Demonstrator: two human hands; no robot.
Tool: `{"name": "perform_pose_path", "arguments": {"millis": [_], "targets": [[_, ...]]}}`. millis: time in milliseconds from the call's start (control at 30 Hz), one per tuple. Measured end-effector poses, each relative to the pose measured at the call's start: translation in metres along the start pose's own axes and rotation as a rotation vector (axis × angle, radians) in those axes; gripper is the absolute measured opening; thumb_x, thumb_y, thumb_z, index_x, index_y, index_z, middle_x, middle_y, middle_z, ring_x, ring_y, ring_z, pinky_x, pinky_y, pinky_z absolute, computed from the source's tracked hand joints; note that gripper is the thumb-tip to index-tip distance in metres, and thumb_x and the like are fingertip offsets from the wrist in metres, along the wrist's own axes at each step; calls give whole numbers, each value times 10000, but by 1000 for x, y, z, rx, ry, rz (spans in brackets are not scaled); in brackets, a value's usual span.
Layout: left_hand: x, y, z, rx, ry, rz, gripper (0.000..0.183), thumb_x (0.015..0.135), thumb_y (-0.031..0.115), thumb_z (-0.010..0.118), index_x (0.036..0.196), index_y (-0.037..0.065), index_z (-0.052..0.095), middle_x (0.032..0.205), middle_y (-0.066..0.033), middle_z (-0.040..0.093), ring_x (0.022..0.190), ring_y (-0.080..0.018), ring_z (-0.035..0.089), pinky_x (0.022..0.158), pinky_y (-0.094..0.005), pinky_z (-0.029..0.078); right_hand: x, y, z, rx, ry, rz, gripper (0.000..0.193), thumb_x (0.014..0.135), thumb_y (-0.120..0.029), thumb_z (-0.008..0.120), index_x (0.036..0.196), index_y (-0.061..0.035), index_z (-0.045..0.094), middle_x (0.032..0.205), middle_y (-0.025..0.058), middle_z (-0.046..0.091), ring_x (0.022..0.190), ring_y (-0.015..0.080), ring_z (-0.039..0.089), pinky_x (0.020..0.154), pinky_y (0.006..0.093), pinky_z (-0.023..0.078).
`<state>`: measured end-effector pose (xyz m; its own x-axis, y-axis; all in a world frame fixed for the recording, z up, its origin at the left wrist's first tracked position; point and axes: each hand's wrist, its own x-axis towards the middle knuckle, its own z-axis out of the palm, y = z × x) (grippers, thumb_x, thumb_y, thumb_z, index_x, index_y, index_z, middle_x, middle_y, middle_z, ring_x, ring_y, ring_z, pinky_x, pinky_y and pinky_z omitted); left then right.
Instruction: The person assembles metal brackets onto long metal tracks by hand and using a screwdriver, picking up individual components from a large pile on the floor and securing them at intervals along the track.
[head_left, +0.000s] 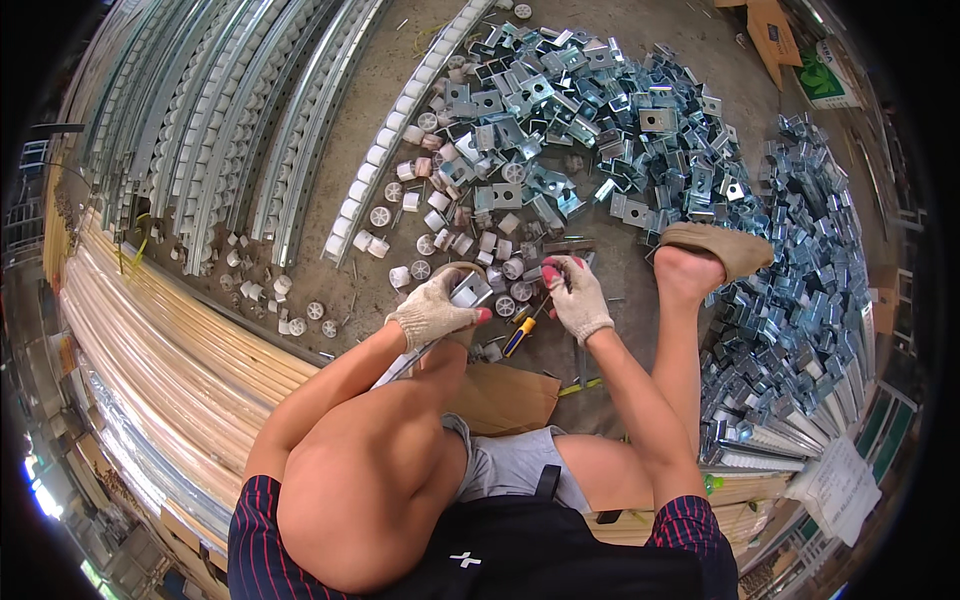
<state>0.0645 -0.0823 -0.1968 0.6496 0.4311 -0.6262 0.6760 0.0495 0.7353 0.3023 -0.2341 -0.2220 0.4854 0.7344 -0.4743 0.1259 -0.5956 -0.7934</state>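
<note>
Grey floor (405,50) under metal brackets (540,95), white rollers (381,217), roller rails (385,135), a screwdriver (519,337)

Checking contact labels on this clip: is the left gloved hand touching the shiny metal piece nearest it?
Touching: the head view shows the left hand gripping the metal piece, which sits between its thumb and fingers.

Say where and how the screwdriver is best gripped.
I'd take the screwdriver by its thick yellow-and-blue handle, from above and the right: it lies slantwise, handle toward the wearer, thin shaft pointing away, with white rollers close on the shaft's left.
</note>
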Motion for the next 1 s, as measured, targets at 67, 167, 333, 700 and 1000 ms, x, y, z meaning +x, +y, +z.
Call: {"name": "perform_pose_path", "arguments": {"millis": [67, 167, 333, 700, 1000], "targets": [[-1, 4, 0, 20, -1, -29, 749, 772, 539, 806, 1407, 194, 608, 1216, -164, 722, 1103, -293, 708, 981, -390, 536, 0, 5, -2, 99, -16, 49, 373, 848, -139, 846, 1129, -51, 618, 971, 97, 655, 600, 163, 610, 569, 320, 527], [0, 20, -7, -16, -56, -168, 757, 797, 552, 780, 1442, 211, 580, 1309, -172, 686, 1169, -303, 688, 1012, -395, 519, 3, 16, -3, 345, -59, 93, 503, 777, -76, 898, 1123, -61, 533, 937, 50, 614, 634, 102, 594, 545, 292, 514], [-11, 11, -6, -34, 24, -23, 784, 842, 508, 763, 1531, 252, 493, 1445, -181, 611, 1249, -332, 653, 1059, -417, 497, -10, -13, -1, 386, -68, 22, 600, 873, -65, 805, 1377, -123, 485, 984, 34, 606, 722, 97, 625, 497, 264, 517], [-13, 8, 0, 47, -13, 175, 847, 839, 427, 806, 1565, 188, 441, 1461, -155, 579, 1326, -336, 594, 1104, -411, 475, -4, -23, 6, 347, -281, 149, 259, 1100, -257, 534, 1265, -113, 672, 818, -54, 599, 620, 43, 551, 512, 242, 438], [-5, 19, -4, 203, -104, 11, 897, 714, 495, 834, 1433, 42, 547, 1458, -186, 569, 1266, -352, 628, 1065, -409, 499, 45, -21, 38, 582, -340, 205, 347, 1081, -289, 526, 1111, 1, 715, 931, 34, 723, 790, 94, 657, 689, 253, 536]]}}
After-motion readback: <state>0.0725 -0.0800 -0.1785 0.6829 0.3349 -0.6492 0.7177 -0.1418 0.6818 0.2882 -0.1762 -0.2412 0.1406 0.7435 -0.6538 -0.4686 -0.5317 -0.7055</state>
